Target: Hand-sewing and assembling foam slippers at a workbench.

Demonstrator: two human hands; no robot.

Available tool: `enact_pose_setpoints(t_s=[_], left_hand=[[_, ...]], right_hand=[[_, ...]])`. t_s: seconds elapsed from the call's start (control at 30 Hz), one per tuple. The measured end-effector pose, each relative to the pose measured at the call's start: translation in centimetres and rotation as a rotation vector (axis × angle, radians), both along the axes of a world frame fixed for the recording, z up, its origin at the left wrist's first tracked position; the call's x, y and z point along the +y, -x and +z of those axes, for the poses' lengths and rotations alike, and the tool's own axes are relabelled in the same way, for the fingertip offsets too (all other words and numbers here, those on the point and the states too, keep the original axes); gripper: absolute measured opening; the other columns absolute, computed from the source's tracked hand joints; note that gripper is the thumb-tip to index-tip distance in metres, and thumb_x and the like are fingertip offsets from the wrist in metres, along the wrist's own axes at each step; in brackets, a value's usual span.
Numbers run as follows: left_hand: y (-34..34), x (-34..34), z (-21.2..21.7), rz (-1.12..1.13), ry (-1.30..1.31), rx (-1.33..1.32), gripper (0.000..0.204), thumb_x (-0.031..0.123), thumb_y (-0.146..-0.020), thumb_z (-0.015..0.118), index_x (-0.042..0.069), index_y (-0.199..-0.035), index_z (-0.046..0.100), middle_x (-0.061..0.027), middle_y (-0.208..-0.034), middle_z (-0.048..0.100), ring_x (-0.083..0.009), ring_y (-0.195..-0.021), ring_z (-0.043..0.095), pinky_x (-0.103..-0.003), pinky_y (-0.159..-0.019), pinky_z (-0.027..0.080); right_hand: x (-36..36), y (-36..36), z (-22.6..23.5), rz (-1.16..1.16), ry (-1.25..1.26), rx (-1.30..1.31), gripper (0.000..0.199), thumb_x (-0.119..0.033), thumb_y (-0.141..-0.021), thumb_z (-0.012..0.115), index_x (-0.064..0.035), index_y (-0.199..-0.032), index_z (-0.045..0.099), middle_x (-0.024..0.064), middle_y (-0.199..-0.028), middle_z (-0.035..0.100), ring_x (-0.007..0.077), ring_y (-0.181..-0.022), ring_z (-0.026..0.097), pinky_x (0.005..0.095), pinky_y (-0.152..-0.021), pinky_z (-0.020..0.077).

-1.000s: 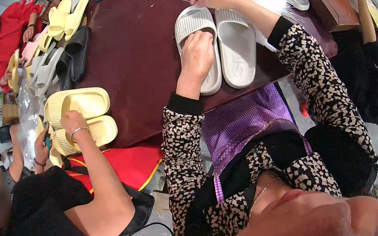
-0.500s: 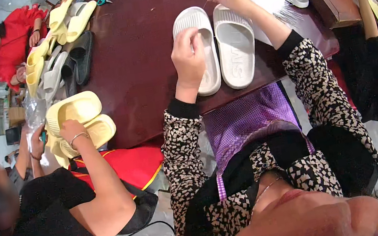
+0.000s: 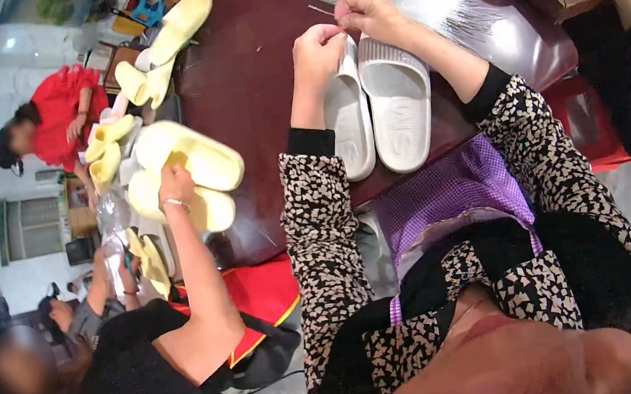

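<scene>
Head view: the right hand [image 3: 376, 16] pinches a thin strip [image 3: 320, 11]; the left hand [image 3: 316, 55] meets it, fingers bent, whether gripping I cannot tell; two pale grey slippers [image 3: 401, 113] lie side by side near them on the maroon surface [image 3: 252, 83].

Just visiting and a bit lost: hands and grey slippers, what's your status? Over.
Right hand pinching thin pale strip; left hand close against right. Grey slippers side by side on table. Left hand hiding part of left slipper's front.
</scene>
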State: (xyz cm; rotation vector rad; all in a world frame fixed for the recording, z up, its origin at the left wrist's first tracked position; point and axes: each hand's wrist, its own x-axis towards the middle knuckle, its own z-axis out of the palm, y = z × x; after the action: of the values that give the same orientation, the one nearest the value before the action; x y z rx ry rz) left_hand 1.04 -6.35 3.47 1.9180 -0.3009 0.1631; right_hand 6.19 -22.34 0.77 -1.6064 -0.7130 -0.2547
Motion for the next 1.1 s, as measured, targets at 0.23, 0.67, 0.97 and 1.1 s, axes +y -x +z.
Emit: enact_pose_setpoints(t_s=[0.23,0.67,0.97,1.1], left_hand=[[-0.1,-0.2,-0.2,0.103,-0.029,0.079,0.013,0.006,-0.077,0.064,-0.004,-0.085,0.065,-0.002,-0.073,0.063,-0.0058,-0.061,0.054,-0.02,-0.054,0.042],[1.9,0.0,-0.2,0.127,0.367,0.215,0.009,0.004,-0.081,0.06,0.0,-0.088,0.061,0.0004,-0.07,0.058,-0.0031,-0.054,0.045,-0.017,-0.049,0.036],[1.3,0.4,0.3,0.118,0.513,0.264,0.007,0.002,-0.08,0.06,0.0,-0.086,0.06,-0.0016,-0.07,0.058,-0.0051,-0.055,0.046,-0.017,-0.051,0.037],[1.2,0.5,0.1,0.114,0.535,0.25,0.007,0.002,-0.08,0.06,0.0,-0.086,0.06,-0.0024,-0.07,0.059,-0.006,-0.055,0.046,-0.018,-0.051,0.038]], right_hand=[[0.4,1.2,1.6,-0.065,0.127,0.004,0.008,-0.008,-0.079,0.063,-0.0033,-0.085,0.061,0.0065,-0.07,0.06,0.0139,-0.066,0.057,0.03,-0.062,0.0473],[-0.9,2.3,3.1,0.057,-0.267,0.344,0.014,-0.018,-0.084,0.062,-0.0052,-0.088,0.064,0.0003,-0.069,0.059,0.0079,-0.063,0.055,0.0227,-0.058,0.047],[-0.3,2.1,2.0,-0.013,0.187,0.122,0.01,-0.012,-0.081,0.058,-0.0016,-0.081,0.061,0.0033,-0.068,0.059,0.0115,-0.063,0.055,0.0263,-0.059,0.0453],[0.0,2.8,2.6,-0.067,0.314,0.073,0.011,-0.012,-0.075,0.059,-0.0018,-0.078,0.062,0.0122,-0.067,0.062,0.0233,-0.063,0.061,0.0345,-0.061,0.0476]])
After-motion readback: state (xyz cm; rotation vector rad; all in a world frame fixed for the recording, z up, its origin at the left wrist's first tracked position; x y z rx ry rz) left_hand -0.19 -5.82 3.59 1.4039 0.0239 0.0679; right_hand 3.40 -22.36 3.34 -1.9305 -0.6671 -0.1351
